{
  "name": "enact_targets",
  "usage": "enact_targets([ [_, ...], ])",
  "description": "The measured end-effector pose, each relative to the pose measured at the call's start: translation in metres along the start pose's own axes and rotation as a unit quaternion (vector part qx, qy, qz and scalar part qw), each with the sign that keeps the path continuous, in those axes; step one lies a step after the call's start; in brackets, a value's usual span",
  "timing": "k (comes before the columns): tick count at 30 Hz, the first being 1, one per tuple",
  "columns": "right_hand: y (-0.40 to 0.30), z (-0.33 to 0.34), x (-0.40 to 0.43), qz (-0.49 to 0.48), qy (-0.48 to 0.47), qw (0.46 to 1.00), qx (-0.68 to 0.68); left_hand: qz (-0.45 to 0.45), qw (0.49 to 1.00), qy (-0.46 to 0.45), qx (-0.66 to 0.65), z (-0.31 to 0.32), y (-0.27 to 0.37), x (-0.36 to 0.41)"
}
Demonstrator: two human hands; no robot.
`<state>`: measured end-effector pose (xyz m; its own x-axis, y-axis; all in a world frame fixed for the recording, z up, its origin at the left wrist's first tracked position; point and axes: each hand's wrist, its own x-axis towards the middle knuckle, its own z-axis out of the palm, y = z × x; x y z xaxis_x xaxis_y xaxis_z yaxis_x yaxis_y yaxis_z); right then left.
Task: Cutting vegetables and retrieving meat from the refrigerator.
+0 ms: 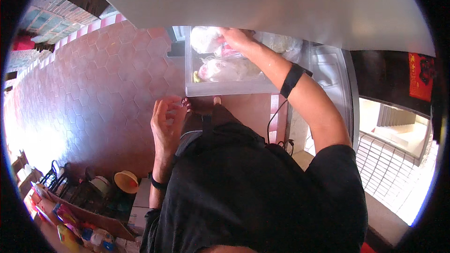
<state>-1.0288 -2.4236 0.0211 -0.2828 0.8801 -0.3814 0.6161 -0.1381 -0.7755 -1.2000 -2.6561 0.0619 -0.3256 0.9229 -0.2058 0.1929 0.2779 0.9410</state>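
Note:
A clear plastic refrigerator drawer (232, 89) is pulled out in front of my feet. My right hand (237, 38) reaches into it among plastic-bagged goods, close to a white bag (204, 40) and a red-printed package (226, 50). Its fingertips are partly hidden, so whether they grip anything is unclear. Along the drawer's front lies a long clear bag of what looks like produce (228, 70), with a small yellowish-green piece (196, 76) at its left end. My left hand (165, 119) hangs left of my legs, empty, with its fingers apart and slightly blurred.
Overhead, a large grey refrigerator panel (246, 0) hides the drawer's back. The open refrigerator door (330, 66) stands at right. A black cable (270, 123) hangs beside my right leg. Behind me at left are a yellow basin (126, 182) and a cluttered table (95, 218).

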Motion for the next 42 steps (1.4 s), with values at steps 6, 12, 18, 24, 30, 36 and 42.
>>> enact_targets([
  [6,-0.009,0.029,-0.043,-0.1,-0.076,0.922,-0.367,-0.044,0.999,0.014,-0.016,-0.001,0.0,-0.007],
  [12,0.022,0.007,-0.036,-0.231,-0.199,0.751,-0.586,-0.04,0.998,0.038,-0.011,-0.002,-0.008,-0.015],
  [18,0.01,-0.012,-0.03,-0.292,-0.175,0.801,-0.492,-0.087,0.994,0.065,0.007,-0.011,-0.014,-0.027],
  [24,0.01,-0.008,-0.007,-0.133,-0.007,0.947,-0.293,-0.116,0.991,0.054,-0.03,-0.014,-0.015,-0.032],
  [30,0.004,-0.009,0.008,-0.181,0.089,0.966,-0.164,-0.101,0.994,0.048,-0.005,-0.008,-0.011,-0.028],
  [36,-0.005,-0.03,0.021,-0.259,0.084,0.952,-0.138,-0.087,0.996,0.033,-0.002,-0.006,-0.01,-0.024],
  [42,-0.007,-0.003,-0.023,-0.366,0.146,0.883,-0.255,-0.11,0.993,0.031,0.007,-0.009,-0.012,-0.022],
])
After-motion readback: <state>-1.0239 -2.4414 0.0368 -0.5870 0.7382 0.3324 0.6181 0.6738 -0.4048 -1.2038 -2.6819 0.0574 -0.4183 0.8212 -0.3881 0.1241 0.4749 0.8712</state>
